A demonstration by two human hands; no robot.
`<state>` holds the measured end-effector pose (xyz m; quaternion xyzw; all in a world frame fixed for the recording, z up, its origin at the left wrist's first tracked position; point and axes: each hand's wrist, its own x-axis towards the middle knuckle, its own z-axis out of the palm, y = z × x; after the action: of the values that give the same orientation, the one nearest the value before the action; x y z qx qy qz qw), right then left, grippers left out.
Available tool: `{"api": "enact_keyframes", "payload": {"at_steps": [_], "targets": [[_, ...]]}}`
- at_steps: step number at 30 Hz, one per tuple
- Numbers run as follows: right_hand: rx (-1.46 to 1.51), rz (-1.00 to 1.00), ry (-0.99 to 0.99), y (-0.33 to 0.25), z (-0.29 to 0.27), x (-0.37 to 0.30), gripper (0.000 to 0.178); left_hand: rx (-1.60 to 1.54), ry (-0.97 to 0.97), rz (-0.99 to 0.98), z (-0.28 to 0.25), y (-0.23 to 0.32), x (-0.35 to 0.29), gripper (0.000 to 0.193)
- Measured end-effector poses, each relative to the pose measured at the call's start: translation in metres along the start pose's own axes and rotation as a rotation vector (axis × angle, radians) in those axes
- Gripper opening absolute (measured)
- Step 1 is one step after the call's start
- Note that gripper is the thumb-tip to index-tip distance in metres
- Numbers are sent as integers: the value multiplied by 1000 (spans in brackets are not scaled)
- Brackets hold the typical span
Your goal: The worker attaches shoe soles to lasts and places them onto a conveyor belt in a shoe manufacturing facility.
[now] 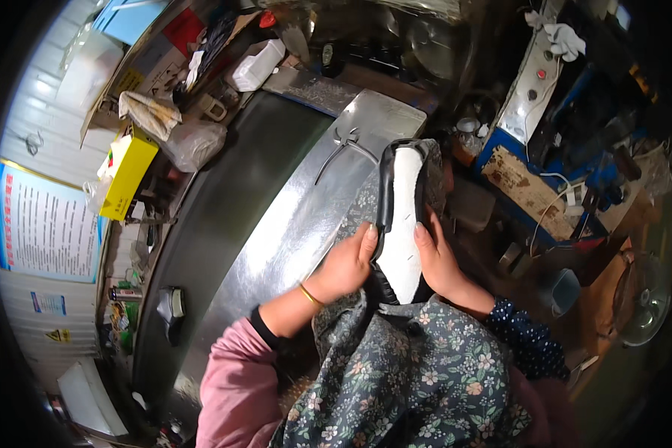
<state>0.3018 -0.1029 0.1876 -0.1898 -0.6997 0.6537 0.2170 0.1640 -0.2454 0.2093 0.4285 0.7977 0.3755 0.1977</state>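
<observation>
A black shoe upper on a last (386,196) is held bottom up over my lap, its white insole (403,231) facing me. The black material is folded round the insole's edge and looks gathered at the end nearest me. My left hand (345,261) grips its left side, thumb up along the rim. On the opposite side my right hand (444,261) is closed round it, the thumb resting on the white insole. A floral apron (403,373) lies beneath the shoe. Just beyond, a pincer-like metal tool (345,143) rests on the shiny metal table (276,231).
Left of the metal table runs a dark belt (224,187), with another dark shoe (172,310) on it. A yellow box (129,172) and a white jug (257,65) stand on the far-left side. To the right are a blue machine (534,187) and a fan (642,302).
</observation>
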Motion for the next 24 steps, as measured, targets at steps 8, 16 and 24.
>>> {"api": "enact_keyframes", "payload": {"at_steps": [8, 16, 24], "targets": [[-194, -79, 135, 13, 4, 6, 70, 908, 342, 60, 28, 35, 29, 33], [-2, -118, -56, -14, -5, -29, 70, -799, 183, -138, 12, 6, 41, 48], [-307, -60, -254, -13, -33, 5, 37, -1079, -134, -47, -8, 8, 68, 65]]}}
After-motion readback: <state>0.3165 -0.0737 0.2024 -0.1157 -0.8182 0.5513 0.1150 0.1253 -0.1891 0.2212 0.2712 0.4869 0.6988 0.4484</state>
